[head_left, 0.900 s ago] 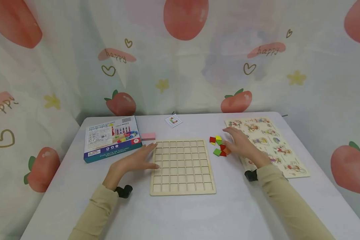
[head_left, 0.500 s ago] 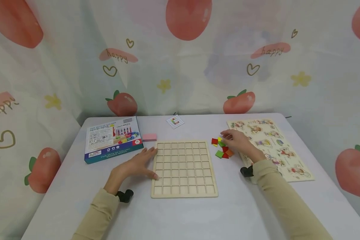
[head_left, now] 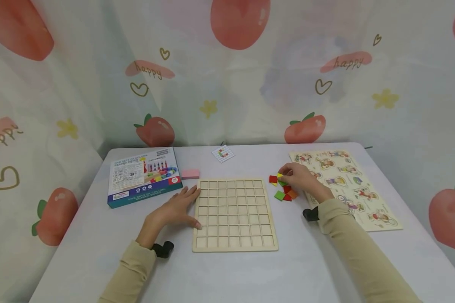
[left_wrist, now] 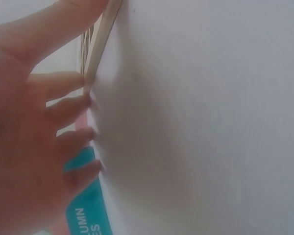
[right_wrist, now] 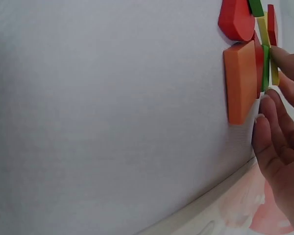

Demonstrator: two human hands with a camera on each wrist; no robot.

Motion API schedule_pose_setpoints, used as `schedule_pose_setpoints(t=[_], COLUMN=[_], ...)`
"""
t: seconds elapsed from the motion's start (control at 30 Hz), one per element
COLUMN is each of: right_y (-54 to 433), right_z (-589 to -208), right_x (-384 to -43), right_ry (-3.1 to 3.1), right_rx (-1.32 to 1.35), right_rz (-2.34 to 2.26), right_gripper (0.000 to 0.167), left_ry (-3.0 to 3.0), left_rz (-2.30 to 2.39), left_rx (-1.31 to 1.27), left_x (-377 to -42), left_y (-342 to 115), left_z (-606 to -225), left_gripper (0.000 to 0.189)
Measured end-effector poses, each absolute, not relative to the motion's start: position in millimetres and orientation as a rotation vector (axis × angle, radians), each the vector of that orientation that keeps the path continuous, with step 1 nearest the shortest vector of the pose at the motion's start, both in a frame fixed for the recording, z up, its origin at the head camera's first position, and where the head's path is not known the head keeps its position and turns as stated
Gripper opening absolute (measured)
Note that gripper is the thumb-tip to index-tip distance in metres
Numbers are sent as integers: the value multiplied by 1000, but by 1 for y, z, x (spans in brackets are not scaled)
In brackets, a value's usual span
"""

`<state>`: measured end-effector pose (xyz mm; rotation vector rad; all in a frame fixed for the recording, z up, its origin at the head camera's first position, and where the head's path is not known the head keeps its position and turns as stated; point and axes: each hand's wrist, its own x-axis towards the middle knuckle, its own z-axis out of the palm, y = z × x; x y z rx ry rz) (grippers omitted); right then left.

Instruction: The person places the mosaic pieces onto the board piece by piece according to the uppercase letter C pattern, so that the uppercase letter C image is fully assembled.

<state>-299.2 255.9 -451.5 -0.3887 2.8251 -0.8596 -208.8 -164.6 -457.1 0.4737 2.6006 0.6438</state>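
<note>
My left hand (head_left: pixel 176 209) lies with spread fingers along the left edge of a wooden grid board (head_left: pixel 233 219), its thumb on the rim. In the left wrist view, the fingertips meet the board's side. To the right of the board, my right hand (head_left: pixel 305 180) pinches a yellow tile (right_wrist: pixel 275 74) between thumb and finger, among a small cluster of coloured tiles. Around it lie a red tile (head_left: pixel 273 179), a light green tile (head_left: pixel 279 195) and an orange tile (right_wrist: pixel 241 83). The right fingers partly hide a darker green tile (head_left: pixel 282 183).
A boxed bead set (head_left: pixel 144 176) stands at the back left, beside a pink block (head_left: pixel 190 174). Behind the board lies a small pattern card (head_left: pixel 223 154). A picture puzzle board (head_left: pixel 358 193) lies at the right, partly under the right forearm.
My right hand has come down and left onto the tiles, its fingers closing on the yellow one. My left thumb has slid down along the board's left edge. The view has shifted slightly.
</note>
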Motion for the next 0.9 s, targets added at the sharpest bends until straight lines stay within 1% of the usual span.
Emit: schedule_pose_setpoints(t=[0.13, 0.43, 0.67, 0.9], right_y=[259, 261, 259, 246], right_z=[-450, -451, -447, -434], right_x=[-297, -290, -281, -270], right_ry=[2818, 2830, 2878, 2780], right_rx=[-360, -289, -309, -279], right_rz=[-893, -970, -1056, -1134], right_gripper=[23, 20, 19, 23], left_ry=[2597, 2608, 2620, 2619], left_rz=[682, 711, 712, 712], left_rx=[445, 390, 363, 362], left_x=[-204, -202, -201, -201], left_y=[-159, -155, -155, -157], left_z=[-449, -452, -449, -446], left_gripper=[113, 112, 111, 111])
